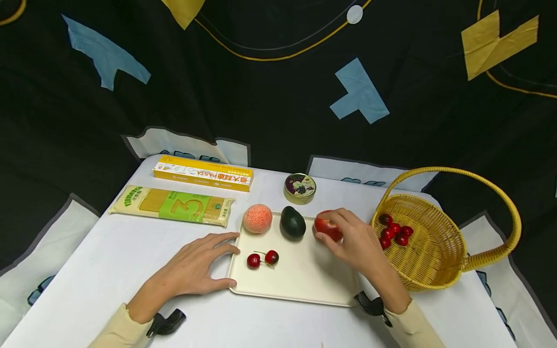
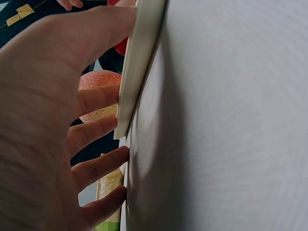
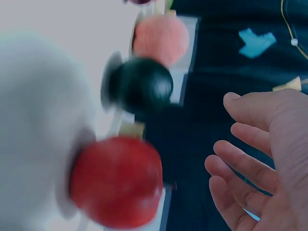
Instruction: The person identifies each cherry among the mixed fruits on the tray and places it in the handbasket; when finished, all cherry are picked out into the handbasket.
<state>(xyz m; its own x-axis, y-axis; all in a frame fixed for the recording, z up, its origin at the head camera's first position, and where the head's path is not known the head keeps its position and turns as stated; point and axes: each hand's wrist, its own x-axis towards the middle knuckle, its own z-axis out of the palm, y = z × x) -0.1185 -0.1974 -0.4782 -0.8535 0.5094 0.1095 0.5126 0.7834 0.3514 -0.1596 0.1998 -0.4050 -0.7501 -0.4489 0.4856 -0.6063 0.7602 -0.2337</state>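
A cream tray (image 1: 300, 287) lies on the white table. My left hand (image 1: 191, 266) rests thumb and fingertips against its left edge, fingers spread; the left wrist view shows them along the rim (image 2: 137, 72). Over the tray's right side my right hand (image 1: 357, 239) is above a round red fruit (image 1: 326, 227), apple-like. In the right wrist view a gap separates my loosely bent fingers (image 3: 245, 187) from the red fruit (image 3: 118, 182). Beside it along the tray's far side are a dark green avocado (image 1: 293, 223) and a speckled peach (image 1: 257, 219). Two stemmed cherries (image 1: 254, 261) lie nearer me.
On the right stands a yellow wicker basket (image 1: 428, 241) with a tall handle and several cherries (image 1: 388, 233) inside. Behind the tray is a round tin (image 1: 300, 187). A pasta packet (image 1: 174, 205) and a yellow pasta box (image 1: 202, 174) lie at the far left.
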